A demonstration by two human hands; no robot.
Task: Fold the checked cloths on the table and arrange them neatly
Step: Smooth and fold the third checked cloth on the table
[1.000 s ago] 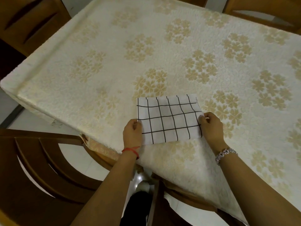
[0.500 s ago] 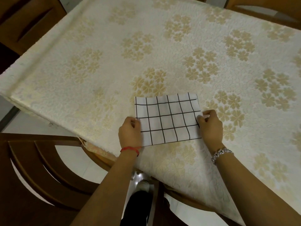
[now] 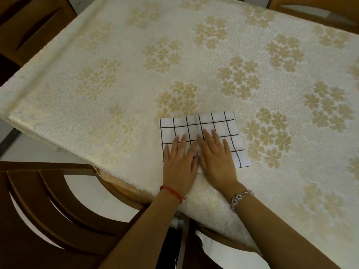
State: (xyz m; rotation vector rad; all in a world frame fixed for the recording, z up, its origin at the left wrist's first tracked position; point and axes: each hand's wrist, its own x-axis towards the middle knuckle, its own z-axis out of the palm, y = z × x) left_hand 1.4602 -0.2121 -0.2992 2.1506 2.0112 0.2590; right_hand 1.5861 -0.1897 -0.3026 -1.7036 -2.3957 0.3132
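Observation:
A folded white cloth with a black check pattern (image 3: 200, 125) lies flat near the table's front edge. My left hand (image 3: 179, 164) rests palm down on its left half, fingers straight and spread. Beside it, my right hand (image 3: 216, 158) lies flat on the middle of the cloth with its fingers straight too. The two hands touch side by side and cover the cloth's near part. Only this one checked cloth is in view.
The table (image 3: 97, 84) wears a cream cover with gold flower clusters. Wooden chairs stand at the front left (image 3: 48, 210), the far left (image 3: 29, 26) and the far right (image 3: 320, 10). The table's front edge runs just below my wrists.
Both hands let go of the cloth's side edges and moved inward onto its top, now lying flat on it. The cloth stays in the same place.

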